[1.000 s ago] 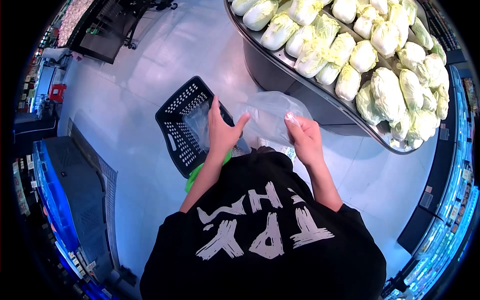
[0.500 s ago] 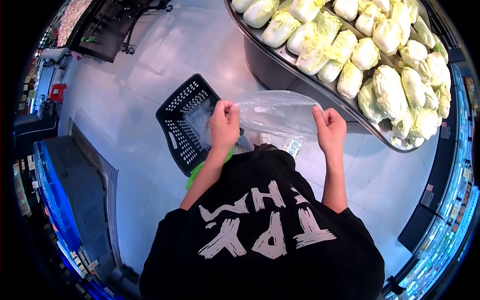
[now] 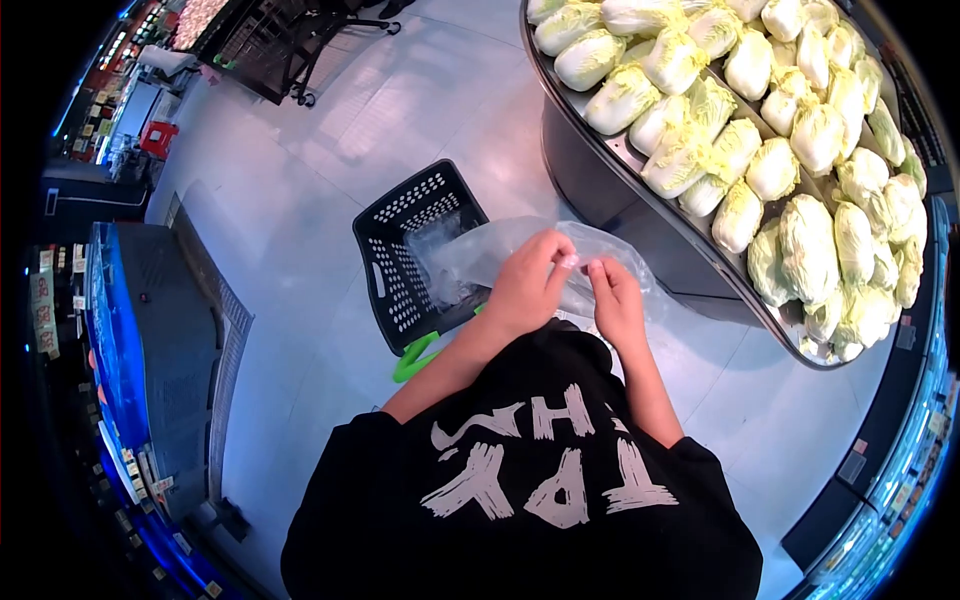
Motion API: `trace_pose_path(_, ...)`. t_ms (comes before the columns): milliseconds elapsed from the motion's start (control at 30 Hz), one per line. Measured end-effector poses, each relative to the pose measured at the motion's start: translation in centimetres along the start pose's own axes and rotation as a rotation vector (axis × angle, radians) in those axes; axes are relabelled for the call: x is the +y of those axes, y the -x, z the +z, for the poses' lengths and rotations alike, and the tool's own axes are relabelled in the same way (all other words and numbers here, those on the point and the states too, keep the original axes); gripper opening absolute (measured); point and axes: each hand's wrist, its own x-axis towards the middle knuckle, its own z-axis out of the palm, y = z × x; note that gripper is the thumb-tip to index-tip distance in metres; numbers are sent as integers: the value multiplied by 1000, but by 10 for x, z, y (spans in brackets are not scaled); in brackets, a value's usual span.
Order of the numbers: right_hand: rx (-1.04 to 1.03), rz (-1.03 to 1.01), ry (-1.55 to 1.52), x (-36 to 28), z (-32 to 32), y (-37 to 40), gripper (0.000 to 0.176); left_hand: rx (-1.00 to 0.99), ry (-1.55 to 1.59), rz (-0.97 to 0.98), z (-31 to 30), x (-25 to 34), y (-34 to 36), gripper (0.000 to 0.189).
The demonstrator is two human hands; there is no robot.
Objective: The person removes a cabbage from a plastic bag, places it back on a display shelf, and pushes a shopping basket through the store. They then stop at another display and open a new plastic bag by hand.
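My left hand (image 3: pixel 528 285) and my right hand (image 3: pixel 617 303) are close together in front of my chest. Thumb and fingertips of each are pinched on a clear plastic bag (image 3: pixel 490 248). The bag spreads out to both sides beyond my hands, and its left part hangs over the black basket. That basket (image 3: pixel 378 240) has perforated walls and a green handle (image 3: pixel 415 358); more clear plastic shows inside it, and where one piece ends and the other begins I cannot tell.
A dark display stand (image 3: pixel 640 215) at the upper right bears several napa cabbages (image 3: pixel 810 255). At the upper left is a black wheeled cart (image 3: pixel 262 50). A grey cabinet (image 3: pixel 170 350) stands at the left, and lit shelves (image 3: pixel 915 420) line the right.
My hands have come together from wide apart, and the bag between them is no longer stretched. The view has shifted, so basket and cabbages appear further right and lower.
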Motion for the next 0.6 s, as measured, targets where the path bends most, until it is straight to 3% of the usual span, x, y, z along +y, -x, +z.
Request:
trace_pose_path(33, -139, 55, -74, 13, 1, -8, 20, -35, 10, -12, -1, 5, 1, 9)
trace_pose_path(133, -170, 79, -262, 14, 18, -8, 22, -163, 69, 10, 2, 8, 4, 8)
trace_pose_path(167, -206, 31, -299, 32, 23, -13, 30, -176, 80, 40, 3, 12, 5, 8)
trace_pose_path(267, -380, 265, -758, 38, 40, -33, 52, -229, 172, 118, 12, 11, 10, 10)
trace_pose_path(300, -413, 284, -774, 38, 42, -44, 63, -288, 186, 70, 12, 14, 12, 11)
trace_pose_path(400, -394, 208, -1031, 45, 67, -66, 65, -426, 174, -29, 10, 26, 17, 12)
trace_pose_path(600, -306, 415, -910, 27, 69, -76, 62, -409, 250, 11, 5, 44, 27, 10)
